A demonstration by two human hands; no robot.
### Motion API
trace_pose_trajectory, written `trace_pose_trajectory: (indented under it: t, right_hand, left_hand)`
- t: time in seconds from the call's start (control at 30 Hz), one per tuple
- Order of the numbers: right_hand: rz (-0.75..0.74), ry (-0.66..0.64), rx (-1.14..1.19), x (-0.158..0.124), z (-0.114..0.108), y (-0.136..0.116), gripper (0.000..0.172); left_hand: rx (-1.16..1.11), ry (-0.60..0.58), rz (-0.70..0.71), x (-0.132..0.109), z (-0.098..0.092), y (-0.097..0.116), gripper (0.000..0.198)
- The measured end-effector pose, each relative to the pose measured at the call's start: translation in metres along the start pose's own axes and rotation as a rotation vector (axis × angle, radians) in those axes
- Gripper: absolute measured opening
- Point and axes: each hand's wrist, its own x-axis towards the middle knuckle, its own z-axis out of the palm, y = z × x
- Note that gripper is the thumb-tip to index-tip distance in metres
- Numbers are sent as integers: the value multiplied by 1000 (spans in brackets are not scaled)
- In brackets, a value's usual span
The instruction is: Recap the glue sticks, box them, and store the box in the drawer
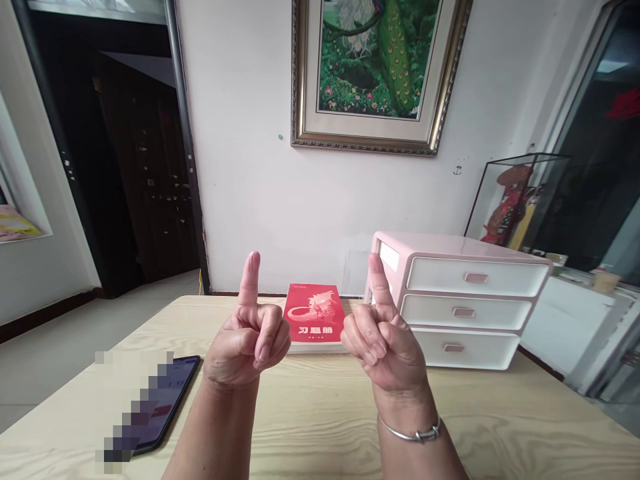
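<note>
My left hand (253,333) is raised above the wooden table, its index finger pointing straight up and the other fingers curled in with nothing in them. Level with it on the right, my right hand (387,333) makes the same shape, also without any object; a silver bangle (420,437) circles that wrist. Between and behind the two hands lies a thick red book (315,313) with a pale dragon-like picture and white characters on its cover. The hands are apart from each other and overlap the book's side edges in view.
A phone (173,400), partly covered by blurred blocks, lies on the table (310,427) at the left. A pink and white three-drawer box (465,310) stands at the back right. Behind are a framed peacock picture (370,130), a glass case (510,200) and a dark door (150,173).
</note>
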Motion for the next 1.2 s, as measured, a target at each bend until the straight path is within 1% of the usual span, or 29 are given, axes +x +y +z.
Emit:
trace_pose_trajectory:
  t: [0.27, 0.7, 1.07, 1.2]
  right_hand:
    - [10, -3, 13, 1, -3, 5, 86]
    - [3, -20, 27, 1, -5, 5, 83]
    - [0, -10, 41, 2, -6, 7, 82]
    - [19, 2, 41, 3, -7, 7, 82]
  left_hand:
    - [6, -1, 1, 1, -2, 0, 105]
    - [18, 6, -8, 1, -1, 0, 104]
    - [10, -2, -15, 2, -1, -2, 105]
    - [9, 19, -20, 1, -4, -2, 106]
